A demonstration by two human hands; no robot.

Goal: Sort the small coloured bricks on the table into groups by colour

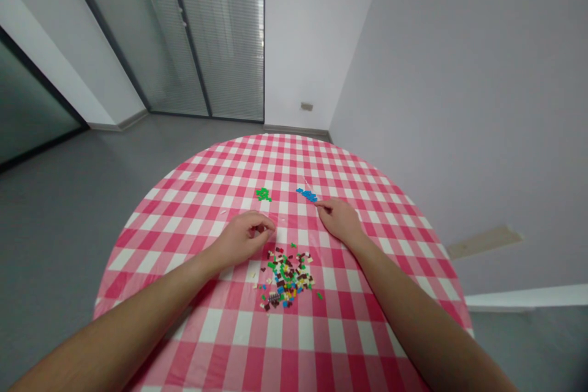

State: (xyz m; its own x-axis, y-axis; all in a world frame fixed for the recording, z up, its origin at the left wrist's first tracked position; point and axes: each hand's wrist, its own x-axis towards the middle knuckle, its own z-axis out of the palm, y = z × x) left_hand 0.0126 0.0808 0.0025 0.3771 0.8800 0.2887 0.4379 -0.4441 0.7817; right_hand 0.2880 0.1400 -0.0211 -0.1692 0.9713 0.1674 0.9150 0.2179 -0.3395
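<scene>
Fingertips of the right hand (pixel 339 217) are bunched at the near end of the blue pieces (pixel 309 196), which lie at ten o'clock from that hand; whether a brick is pinched there I cannot tell. The chief risk is a nudge: knuckles dragging as the hand lifts away could smear that narrow blue cluster across the cloth. The left hand (pixel 248 234) is curled, thumb and forefinger bent toward each other just beyond the mixed pile (pixel 289 278), and again I can't say if they meet or pinch anything (a brick this small would vanish behind a fingertip). Taking the mixed pile as the dial's centre, with twelve pointing away from the person, the green pieces (pixel 263 195) sit near eleven and the blue ones near half past twelve. Only a modest gap of cloth parts those two groups, so a misjudged drop could put a wrong colour among either. In the mixed pile, bricks lie jumbled and overlapping; a hasty pick might bring up two or flick a neighbour outward. One stray green brick (pixel 320 295) at four could be overlooked. Farther out, the checked tablecloth (pixel 220 153) shows faint creases, and a forearm catching it might shift everything together.
</scene>
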